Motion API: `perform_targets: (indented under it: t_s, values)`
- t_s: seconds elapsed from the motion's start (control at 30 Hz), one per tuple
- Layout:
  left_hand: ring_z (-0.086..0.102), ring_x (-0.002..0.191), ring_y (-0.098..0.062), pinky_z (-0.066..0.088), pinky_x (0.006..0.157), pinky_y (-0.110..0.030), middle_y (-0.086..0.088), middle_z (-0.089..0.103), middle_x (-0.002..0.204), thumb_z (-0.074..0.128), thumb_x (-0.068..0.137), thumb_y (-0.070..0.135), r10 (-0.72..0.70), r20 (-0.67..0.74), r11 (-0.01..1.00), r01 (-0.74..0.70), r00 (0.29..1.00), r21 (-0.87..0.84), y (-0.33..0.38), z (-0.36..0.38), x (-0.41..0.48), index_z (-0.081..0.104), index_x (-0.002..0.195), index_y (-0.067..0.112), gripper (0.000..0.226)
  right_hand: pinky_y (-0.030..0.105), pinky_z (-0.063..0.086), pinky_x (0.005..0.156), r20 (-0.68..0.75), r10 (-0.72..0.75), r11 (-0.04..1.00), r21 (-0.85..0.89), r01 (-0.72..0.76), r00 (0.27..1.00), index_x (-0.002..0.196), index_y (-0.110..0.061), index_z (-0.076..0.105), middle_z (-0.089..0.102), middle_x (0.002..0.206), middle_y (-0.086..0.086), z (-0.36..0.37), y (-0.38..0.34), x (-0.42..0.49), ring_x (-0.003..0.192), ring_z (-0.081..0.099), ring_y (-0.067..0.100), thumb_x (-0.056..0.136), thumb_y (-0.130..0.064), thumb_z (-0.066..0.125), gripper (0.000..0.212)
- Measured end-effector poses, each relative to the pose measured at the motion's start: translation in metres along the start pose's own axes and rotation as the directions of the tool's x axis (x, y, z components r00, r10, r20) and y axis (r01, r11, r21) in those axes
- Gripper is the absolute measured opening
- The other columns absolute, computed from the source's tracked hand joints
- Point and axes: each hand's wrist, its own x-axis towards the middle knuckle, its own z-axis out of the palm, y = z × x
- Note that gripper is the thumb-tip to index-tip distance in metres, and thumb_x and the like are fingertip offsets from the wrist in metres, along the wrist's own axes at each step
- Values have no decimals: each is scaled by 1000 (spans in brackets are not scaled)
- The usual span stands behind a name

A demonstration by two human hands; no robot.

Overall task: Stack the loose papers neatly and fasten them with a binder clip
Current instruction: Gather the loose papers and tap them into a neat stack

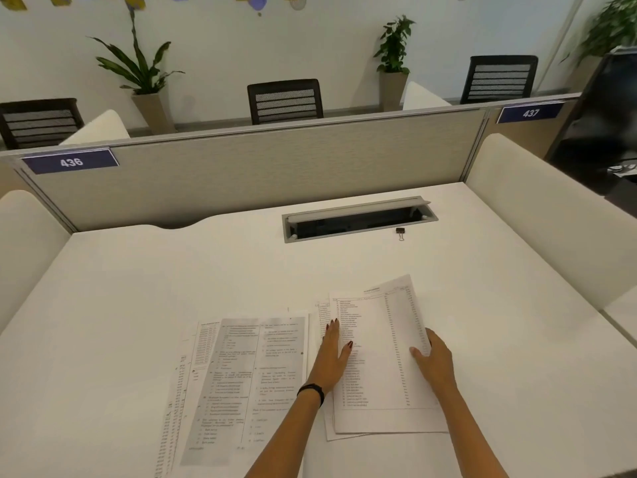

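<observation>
Papers point(375, 353) under both flat hands point(332, 357)

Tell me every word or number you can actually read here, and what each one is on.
"436": white digits on the blue plate on the left end of the divider.
"437": white digits on the blue plate at the right end of the divider.
Left papers: printed text in columns, too blurred to read.
Right papers, under both hands: a printed list with a column of figures, too small to read.
Binder clip: no marking visible.
</observation>
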Motion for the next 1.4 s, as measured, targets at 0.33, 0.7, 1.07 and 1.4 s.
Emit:
perform_targets:
  t_s: [0.33, 0.7, 1.07, 1.4]
  values:
    - [15, 144, -21, 12, 118, -33, -9, 16, 155, 45, 96, 16, -182, -296, 976, 136, 938, -171, 1, -1, 4, 17, 145, 7, 57, 32, 42, 88, -80, 73, 994, 90, -65, 994, 135, -3, 38, 55, 121, 20, 8, -1, -6, 107, 54, 32, 88, -1, 53, 50]
    - [33, 133, -27, 28, 112, -33, -15, 33, 143, 50, 91, 8, -252, -359, 966, 214, 899, -144, 8, -3, 9, 34, 137, 2, 49, 41, 43, 95, -149, 69, 998, 20, -67, 986, 133, -2, 39, 55, 118, 22, 18, -8, -15, 111, 52, 35, 85, 1, 53, 49]
    - [46, 118, -30, 43, 102, -38, -17, 35, 133, 56, 83, 3, -382, -316, 909, 292, 868, -299, 6, -14, 16, 40, 130, 2, 50, 40, 44, 89, -112, 156, 987, -18, -159, 981, 134, -1, 38, 55, 114, 24, 17, -16, -20, 104, 54, 34, 84, 2, 53, 53]
    - [58, 93, -26, 52, 83, -36, -14, 61, 103, 58, 86, 15, -381, -144, 914, 348, 913, -209, 11, -29, 24, 55, 93, 5, 13, 35, 42, 87, -56, 193, 981, 0, -193, 980, 126, -1, 47, 54, 113, 20, 18, -22, -26, 103, 54, 34, 87, -5, 52, 40]
